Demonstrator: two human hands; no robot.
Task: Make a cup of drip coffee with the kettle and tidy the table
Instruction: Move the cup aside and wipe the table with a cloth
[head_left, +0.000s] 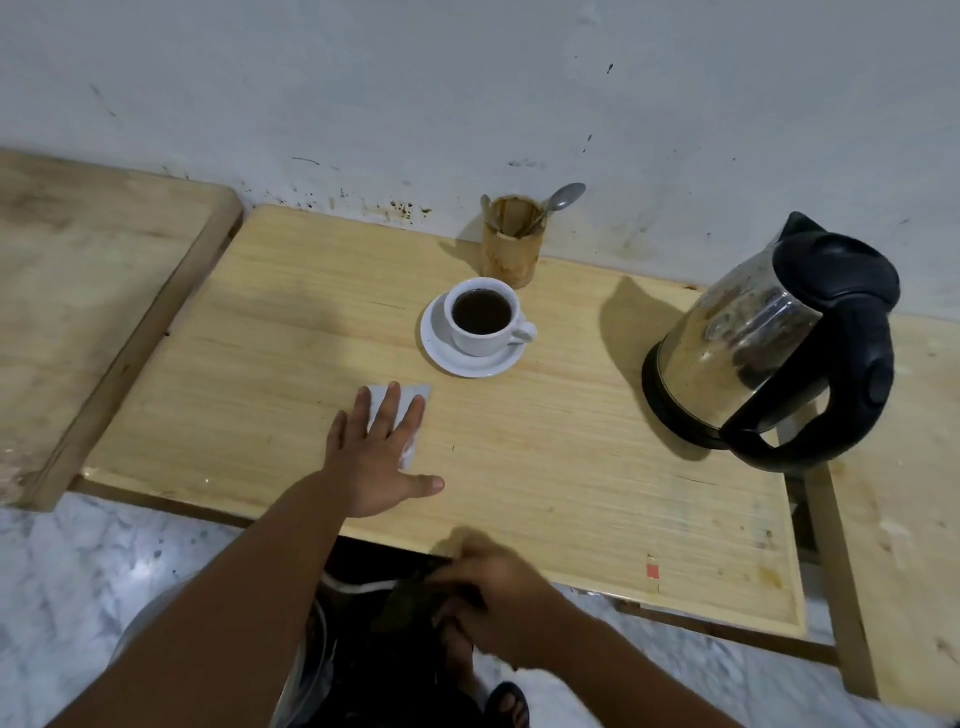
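A white cup (483, 322) full of dark coffee stands on a white saucer (441, 358) in the middle of the wooden table (545, 441). My left hand (379, 457) lies flat, fingers straight, pressing a white tissue (410, 410) onto the table in front of the saucer. My right hand (498, 603) is below the table's near edge, blurred, its fingers curled round a dark crumpled piece that I cannot identify. The steel kettle (769, 338) with a black handle and lid stands at the right of the table.
A brown stained jar (511, 244) with a spoon (563, 200) in it stands by the wall behind the cup. A second wooden table (78, 291) adjoins on the left. A metal bin (311, 644) sits on the marble floor under my arms.
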